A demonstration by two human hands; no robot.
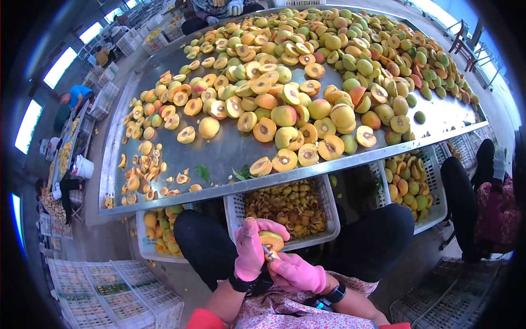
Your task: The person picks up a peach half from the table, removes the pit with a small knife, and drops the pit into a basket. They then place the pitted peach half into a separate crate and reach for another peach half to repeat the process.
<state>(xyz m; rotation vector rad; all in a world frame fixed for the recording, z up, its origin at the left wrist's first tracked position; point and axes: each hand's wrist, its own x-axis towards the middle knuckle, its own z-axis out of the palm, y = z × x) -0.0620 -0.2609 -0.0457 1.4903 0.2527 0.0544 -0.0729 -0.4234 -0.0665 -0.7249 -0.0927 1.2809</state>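
Observation:
My left hand point(250, 253), in a pink glove, is closed around a cut apricot point(270, 239) with its orange flesh showing. Just beside it, my right hand point(298, 273), also gloved in pink, grips a small metal pitting knife point(268, 253) whose blade touches the fruit. The knife's handle is hidden by the fingers. Both hands are above my lap, in front of a crate point(332, 211) of fruit trimmings. Past that crate stands a metal table point(219, 156) with a large heap of whole and halved apricots point(285, 115).
Crates of apricots stand under the table at left point(160, 233) and right point(411, 186). Stacked crates point(115, 293) are at lower left. A person in dark trousers point(466, 203) sits at my right; another person's gloved hand point(235, 7) shows across the table.

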